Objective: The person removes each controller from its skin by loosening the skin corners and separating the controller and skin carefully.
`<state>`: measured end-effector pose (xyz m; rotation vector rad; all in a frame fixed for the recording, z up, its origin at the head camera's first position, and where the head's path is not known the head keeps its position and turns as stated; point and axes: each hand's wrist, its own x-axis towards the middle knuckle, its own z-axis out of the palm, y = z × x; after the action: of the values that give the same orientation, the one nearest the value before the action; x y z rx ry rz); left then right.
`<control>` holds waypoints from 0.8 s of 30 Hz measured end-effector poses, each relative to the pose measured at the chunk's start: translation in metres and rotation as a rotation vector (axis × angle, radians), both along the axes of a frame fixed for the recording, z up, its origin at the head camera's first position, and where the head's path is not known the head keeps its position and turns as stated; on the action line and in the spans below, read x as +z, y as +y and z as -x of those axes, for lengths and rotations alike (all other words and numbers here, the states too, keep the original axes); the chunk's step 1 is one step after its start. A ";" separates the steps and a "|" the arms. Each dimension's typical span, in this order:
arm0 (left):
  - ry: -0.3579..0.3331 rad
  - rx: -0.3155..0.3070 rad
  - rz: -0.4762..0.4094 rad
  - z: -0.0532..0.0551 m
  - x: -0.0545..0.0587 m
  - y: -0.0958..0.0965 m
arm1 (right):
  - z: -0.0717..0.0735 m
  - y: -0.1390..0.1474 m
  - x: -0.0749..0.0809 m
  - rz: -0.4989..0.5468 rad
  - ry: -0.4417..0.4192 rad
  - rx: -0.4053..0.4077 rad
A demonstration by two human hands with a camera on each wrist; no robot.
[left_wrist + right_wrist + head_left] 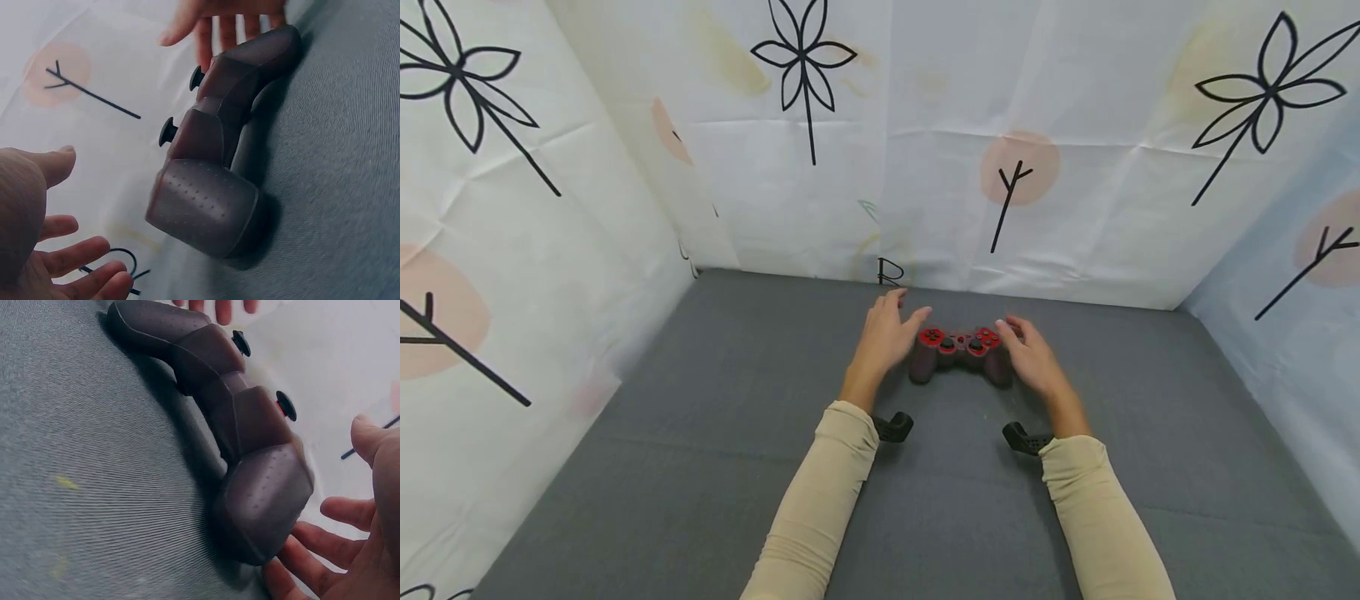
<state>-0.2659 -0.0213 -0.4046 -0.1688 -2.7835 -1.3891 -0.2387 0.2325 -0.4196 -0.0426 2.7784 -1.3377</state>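
Observation:
A dark game controller [961,353] with red button areas and two black thumbsticks lies on the grey cloth, its grips toward the person. My left hand [883,335] is at its left side, fingers spread and thumb apart; in the left wrist view a gap shows between that hand [69,250] and the controller [206,187]. On the other side is my right hand [1033,354], with fingers loosely bent. The right wrist view has its fingertips [300,550] right at the end of the controller's grip [265,500]. Neither hand grips it.
Grey cloth [715,467] covers the table. White sheets [940,200] printed with black flowers and trees rise behind it and along both sides. Black wrist-worn devices [893,427] project inward from both wrists, below the controller.

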 end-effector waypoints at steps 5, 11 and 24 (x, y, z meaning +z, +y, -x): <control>-0.045 0.006 -0.064 -0.003 -0.013 -0.001 | -0.002 -0.002 -0.011 0.083 -0.038 -0.040; -0.083 -0.036 -0.103 -0.002 -0.026 0.002 | -0.002 -0.005 -0.016 0.104 -0.095 -0.043; -0.166 -0.064 -0.129 0.002 -0.047 0.004 | -0.001 -0.002 -0.026 0.070 -0.088 -0.022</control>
<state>-0.2676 -0.0170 -0.4518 -0.1476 -2.8279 -1.6651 -0.2375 0.2309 -0.4456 0.0425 2.6668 -1.4051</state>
